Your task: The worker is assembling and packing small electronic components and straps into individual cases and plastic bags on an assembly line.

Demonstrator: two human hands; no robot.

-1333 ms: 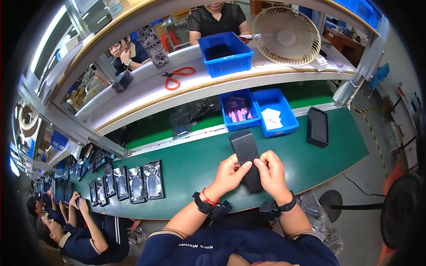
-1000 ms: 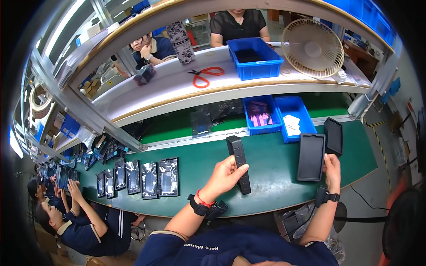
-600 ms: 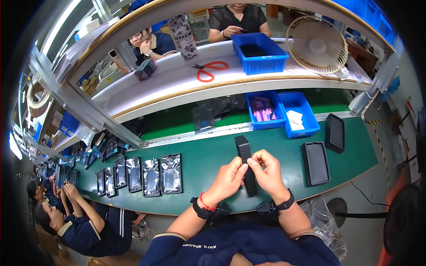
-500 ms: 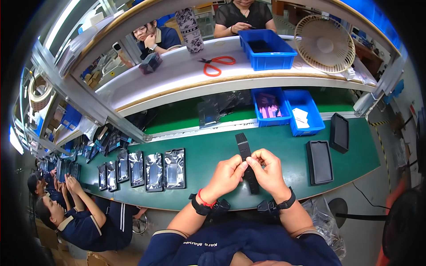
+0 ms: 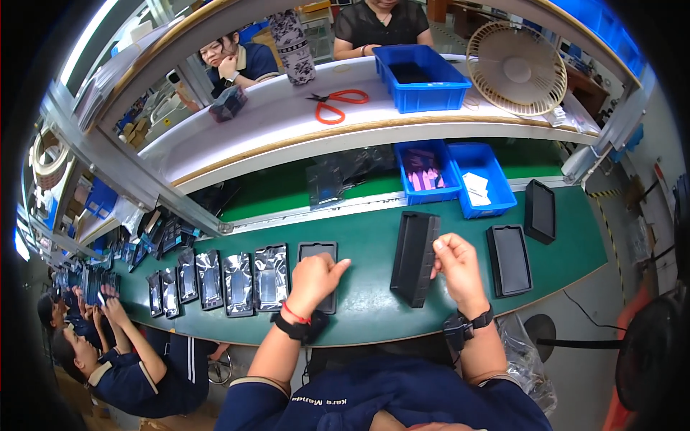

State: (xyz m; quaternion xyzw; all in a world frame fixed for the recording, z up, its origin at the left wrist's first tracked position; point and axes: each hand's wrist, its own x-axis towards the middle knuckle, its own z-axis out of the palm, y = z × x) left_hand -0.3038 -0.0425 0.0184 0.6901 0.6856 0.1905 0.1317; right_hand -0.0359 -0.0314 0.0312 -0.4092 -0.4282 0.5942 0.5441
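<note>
Listing changes first: what differs from half a second ago?

Item one: hands parted. They were together before the chest; now the left hand [image 5: 313, 280] lies over a flat black tray [image 5: 318, 248], and the right hand [image 5: 458, 267] alone keeps a tilted tray [image 5: 413, 262].

Meaning of that?

One tray, by the look of it, separated from what both hands held and added to the row, beside six glossy-topped trays [image 5: 238, 284] on the green table [image 5: 366, 316]. No gloss on its visible part. Two more trays [image 5: 509, 260], far right: unchanged.

Grip, per hand?

Right: thumb and fingers pinching the tray's right long edge. Left: thumb spread outward; fingertips hidden, so any grasp on its tray, cannot tell.

Pose?

Left: forearm up from the lower edge, back of hand uppermost, thumb pointing right. Right: forearm raised, hand leaning left, its tray between the row and the far-right pair; contact with the tabletop unclear.
</note>
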